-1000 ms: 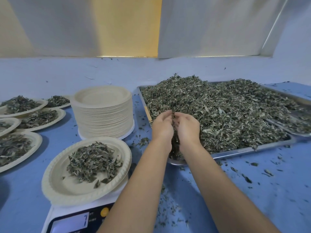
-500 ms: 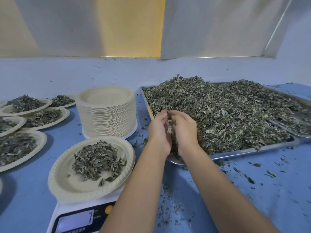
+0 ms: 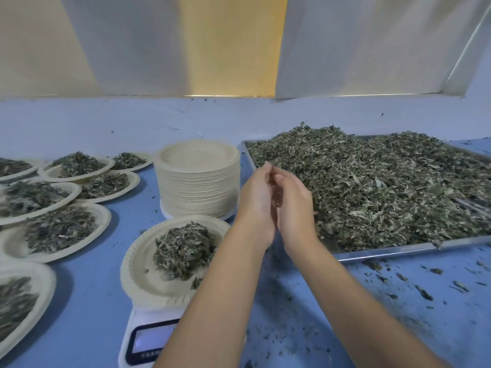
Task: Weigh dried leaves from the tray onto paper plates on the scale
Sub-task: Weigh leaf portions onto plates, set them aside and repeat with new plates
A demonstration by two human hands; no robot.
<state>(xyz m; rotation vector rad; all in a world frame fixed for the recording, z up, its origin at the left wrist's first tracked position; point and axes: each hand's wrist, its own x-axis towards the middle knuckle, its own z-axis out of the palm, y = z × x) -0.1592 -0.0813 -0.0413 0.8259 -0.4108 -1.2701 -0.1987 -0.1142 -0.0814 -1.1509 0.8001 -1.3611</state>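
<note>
While cupped together, left hand [image 3: 256, 205] and right hand [image 3: 293, 205] (fingertips toward wall).

The left forearm [image 3: 212, 301] covers the near right edge of the plate [image 3: 140, 272] on the scale [image 3: 138, 317] and the right part of the display [image 3: 152, 339], whose reading is too blurred to make out. The print under it is too small to read. The two hands, left hand [image 3: 256, 205] and right hand [image 3: 295, 208], are cupped together, and what lies between the palms is mostly hidden; only a dark sliver of leaves [image 3: 276, 193] shows in the gap. They also hide the tray's [image 3: 398, 251] near left corner. The tray runs off the right edge. Plates at the far left [image 3: 16, 296] are cut off by the picture's edge. Both arms leave the bottom edge.
</note>
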